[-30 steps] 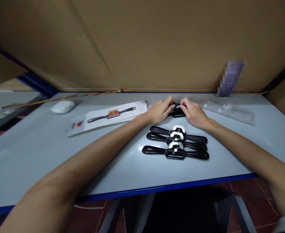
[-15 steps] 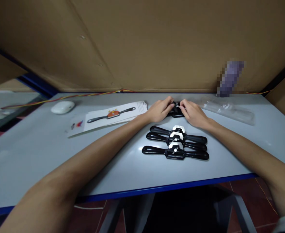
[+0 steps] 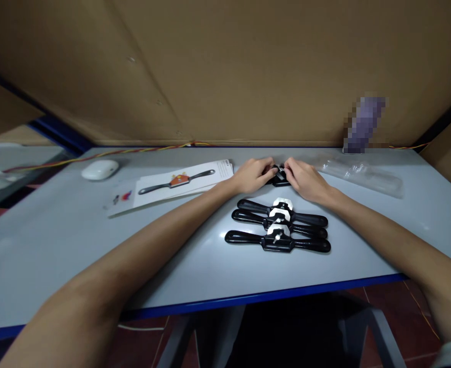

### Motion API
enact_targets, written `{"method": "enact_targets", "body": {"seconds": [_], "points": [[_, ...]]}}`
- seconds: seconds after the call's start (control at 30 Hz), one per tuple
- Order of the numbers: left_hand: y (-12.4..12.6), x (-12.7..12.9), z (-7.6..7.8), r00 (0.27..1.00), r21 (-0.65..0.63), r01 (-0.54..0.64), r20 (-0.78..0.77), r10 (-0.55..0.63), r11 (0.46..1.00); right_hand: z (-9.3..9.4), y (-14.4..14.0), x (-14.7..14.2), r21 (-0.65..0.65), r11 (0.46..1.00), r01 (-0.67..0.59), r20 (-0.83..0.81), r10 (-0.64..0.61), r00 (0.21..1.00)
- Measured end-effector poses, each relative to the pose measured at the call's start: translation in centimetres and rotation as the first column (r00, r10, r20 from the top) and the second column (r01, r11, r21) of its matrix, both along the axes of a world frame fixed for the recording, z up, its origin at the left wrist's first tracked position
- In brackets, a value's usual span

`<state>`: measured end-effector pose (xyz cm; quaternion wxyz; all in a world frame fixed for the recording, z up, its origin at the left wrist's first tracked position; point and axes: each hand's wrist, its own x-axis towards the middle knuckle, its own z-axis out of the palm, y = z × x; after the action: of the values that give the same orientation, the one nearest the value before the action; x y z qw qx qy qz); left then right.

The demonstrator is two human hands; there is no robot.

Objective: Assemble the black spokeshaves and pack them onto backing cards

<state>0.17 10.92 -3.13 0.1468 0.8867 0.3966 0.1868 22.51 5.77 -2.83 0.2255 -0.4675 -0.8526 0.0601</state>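
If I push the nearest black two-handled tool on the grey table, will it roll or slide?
The nearest black two-handled tool would probably slide rather than roll: it lies flat, with wide handles. It looks rigid, and perhaps heavy for its size. Its glossy handles may be slippery, and pushing could bump the similar tools close behind it.

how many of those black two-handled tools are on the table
4: three lie side by side near the front edge; a fourth sits behind them, mostly hidden between the left hand and right hand.

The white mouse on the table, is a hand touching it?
No, the white mouse lies alone at the table's far left, while both hands, left hand and right hand, meet on a black spokeshave.
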Motion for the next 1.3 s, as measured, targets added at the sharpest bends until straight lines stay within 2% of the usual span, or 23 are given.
{"method": "enact_targets", "body": {"seconds": [0.37,0.63,0.73,0.93,1.1,1.3], "points": [[0.0,0.0,0.0,1.0,0.009,0.003,0.016,-0.003,1.0,0.4,-0.3,-0.5,0.03,1.0,0.0,0.131,-0.004,0.991],[0.3,-0.2,0.1,0.996,-0.042,0.006,0.085,-0.002,0.999,0.3,-0.3,-0.3,0.005,1.0,0.024,0.043,-0.024,0.999],[0.8,-0.2,0.0,0.992,-0.074,-0.016,0.123,0.025,0.997,0.2,-0.4,-0.4,0.017,0.997,0.079,0.012,-0.079,0.997],[1.5,-0.2,-0.4,0.974,-0.132,-0.088,0.196,0.113,0.987,0.1,-0.7,-0.5,0.077,0.977,0.197,0.058,-0.202,0.978],[1.4,-0.1,-0.6,0.968,-0.128,-0.125,0.201,0.149,0.984,0.2,-0.6,-0.5,0.053,0.981,0.184,0.018,-0.185,0.983],[0.7,-0.2,-0.3,0.976,-0.094,-0.087,0.192,0.104,0.992,0.5,-0.8,-0.7,0.054,0.979,0.195,0.054,-0.198,0.979]]}}
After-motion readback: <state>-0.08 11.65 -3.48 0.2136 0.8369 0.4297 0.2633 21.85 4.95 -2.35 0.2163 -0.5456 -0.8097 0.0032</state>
